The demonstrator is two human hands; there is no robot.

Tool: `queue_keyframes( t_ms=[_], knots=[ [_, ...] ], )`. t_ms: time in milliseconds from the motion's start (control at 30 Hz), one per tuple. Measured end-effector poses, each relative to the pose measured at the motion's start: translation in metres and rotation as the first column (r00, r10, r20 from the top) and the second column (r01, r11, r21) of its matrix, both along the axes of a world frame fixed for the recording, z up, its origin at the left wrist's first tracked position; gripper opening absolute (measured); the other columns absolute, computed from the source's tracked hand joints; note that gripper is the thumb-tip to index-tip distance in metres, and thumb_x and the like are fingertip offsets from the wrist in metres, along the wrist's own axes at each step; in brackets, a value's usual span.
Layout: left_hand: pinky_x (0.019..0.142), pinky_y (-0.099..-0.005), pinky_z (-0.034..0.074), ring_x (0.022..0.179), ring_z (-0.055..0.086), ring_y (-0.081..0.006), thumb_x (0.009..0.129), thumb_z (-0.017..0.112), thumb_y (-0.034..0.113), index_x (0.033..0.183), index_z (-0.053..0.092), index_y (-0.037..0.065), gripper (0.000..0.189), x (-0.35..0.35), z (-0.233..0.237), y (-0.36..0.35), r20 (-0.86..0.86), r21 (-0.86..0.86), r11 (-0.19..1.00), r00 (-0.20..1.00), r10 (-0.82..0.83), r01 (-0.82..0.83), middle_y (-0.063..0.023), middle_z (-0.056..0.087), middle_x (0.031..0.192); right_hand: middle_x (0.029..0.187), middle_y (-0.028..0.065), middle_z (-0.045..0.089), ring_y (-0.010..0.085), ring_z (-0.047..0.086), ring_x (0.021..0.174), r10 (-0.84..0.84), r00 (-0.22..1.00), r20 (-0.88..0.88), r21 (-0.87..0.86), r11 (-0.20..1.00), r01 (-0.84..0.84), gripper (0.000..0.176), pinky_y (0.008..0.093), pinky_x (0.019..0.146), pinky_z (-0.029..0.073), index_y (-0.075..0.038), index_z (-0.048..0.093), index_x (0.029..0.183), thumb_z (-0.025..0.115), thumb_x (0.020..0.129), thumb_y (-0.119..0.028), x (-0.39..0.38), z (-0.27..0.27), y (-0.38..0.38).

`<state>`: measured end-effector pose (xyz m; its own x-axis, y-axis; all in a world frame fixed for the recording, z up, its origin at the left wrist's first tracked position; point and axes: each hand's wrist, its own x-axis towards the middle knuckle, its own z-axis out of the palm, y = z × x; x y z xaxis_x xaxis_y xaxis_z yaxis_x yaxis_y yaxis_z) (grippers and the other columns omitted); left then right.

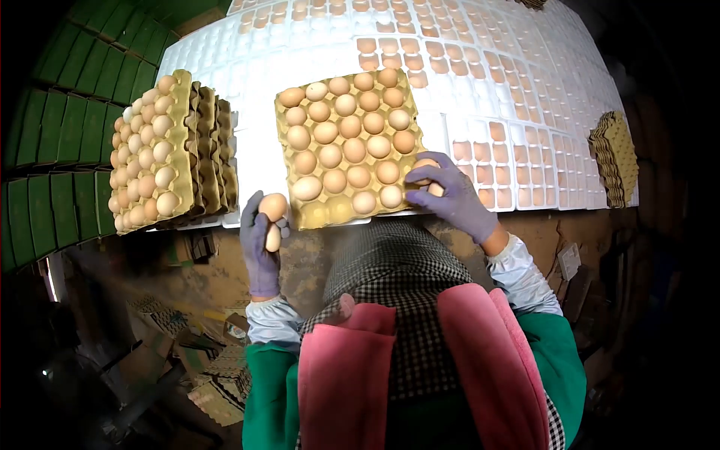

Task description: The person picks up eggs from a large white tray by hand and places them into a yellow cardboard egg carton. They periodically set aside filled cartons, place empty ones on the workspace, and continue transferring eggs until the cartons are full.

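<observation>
My left hand, in a purple glove, is closed around two eggs just off the front left corner of a yellowish egg tray. Brown and pale eggs fill most of this tray's pockets; a few at the front left hold none. At the tray's front right edge, my right hand, gloved alike, has its fingers curled around eggs. At least two show there, partly covered by the fingers.
A stack of egg-filled trays stands at the left. White plastic trays cover the table, many holding eggs. Stacked egg trays sit at the right edge. Green boxes line the left side; cartons and trays lie on the floor.
</observation>
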<state>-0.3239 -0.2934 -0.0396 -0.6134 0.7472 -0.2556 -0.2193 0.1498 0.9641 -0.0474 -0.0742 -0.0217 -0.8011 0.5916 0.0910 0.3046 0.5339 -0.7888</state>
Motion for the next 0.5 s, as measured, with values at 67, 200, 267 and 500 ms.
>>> queue_keyframes(
  t_ms=[67, 200, 267, 500],
  knots=[
    [0.071, -0.0289, 0.053, 0.085, 0.061, -0.0157, 0.097, 0.062, 0.021, 0.137, 0.051, 0.001, 0.046, -0.025, 0.001, 0.001, 0.048, 0.066, 0.998, 0.999, -0.019, 0.016, -0.0108, 0.056, 0.124, 0.136, 0.0213, 0.047, 0.0388, 0.063, 0.105, -0.049, 0.941, 0.335, 0.26, 0.965, -0.043, 0.045, 0.0436, 0.082, 0.055, -0.014, 0.062, 0.117, 0.079, 0.078, -0.029, -0.016, -0.001, -0.027],
    [0.085, -0.0409, 0.054, 0.098, 0.066, -0.0351, 0.071, 0.084, 0.028, 0.122, 0.064, 0.013, 0.056, -0.015, 0.016, 0.039, -0.705, -0.586, 0.806, 0.436, -0.559, 0.087, -0.0169, 0.05, 0.135, 0.137, 0.0242, 0.045, 0.0397, 0.063, 0.1, -0.092, 0.85, 0.519, 0.333, 0.938, -0.102, 0.042, 0.0453, 0.082, 0.054, -0.013, 0.059, 0.115, 0.076, 0.08, -0.027, -0.042, 0.0, -0.039],
    [0.083, -0.0418, 0.054, 0.098, 0.065, -0.036, 0.071, 0.084, 0.028, 0.118, 0.065, 0.013, 0.053, -0.014, 0.012, 0.044, -0.755, -0.577, 0.814, 0.338, -0.562, 0.066, -0.0158, 0.047, 0.138, 0.136, 0.0252, 0.045, 0.0403, 0.063, 0.099, -0.118, 0.805, 0.581, 0.343, 0.933, -0.111, 0.041, 0.0461, 0.081, 0.054, -0.012, 0.058, 0.115, 0.075, 0.08, -0.026, -0.044, 0.005, -0.036],
    [0.078, -0.0345, 0.051, 0.084, 0.059, -0.0162, 0.081, 0.078, 0.01, 0.118, 0.066, 0.006, 0.039, -0.01, -0.008, 0.035, -0.737, -0.369, 0.929, 0.616, -0.278, -0.022, -0.0119, 0.054, 0.127, 0.118, 0.017, 0.058, 0.033, 0.061, 0.102, -0.126, 0.991, -0.046, 0.081, 0.988, 0.129, 0.034, 0.0447, 0.086, 0.051, -0.012, 0.068, 0.11, 0.078, 0.079, -0.022, 0.037, -0.008, 0.005]
  ],
)
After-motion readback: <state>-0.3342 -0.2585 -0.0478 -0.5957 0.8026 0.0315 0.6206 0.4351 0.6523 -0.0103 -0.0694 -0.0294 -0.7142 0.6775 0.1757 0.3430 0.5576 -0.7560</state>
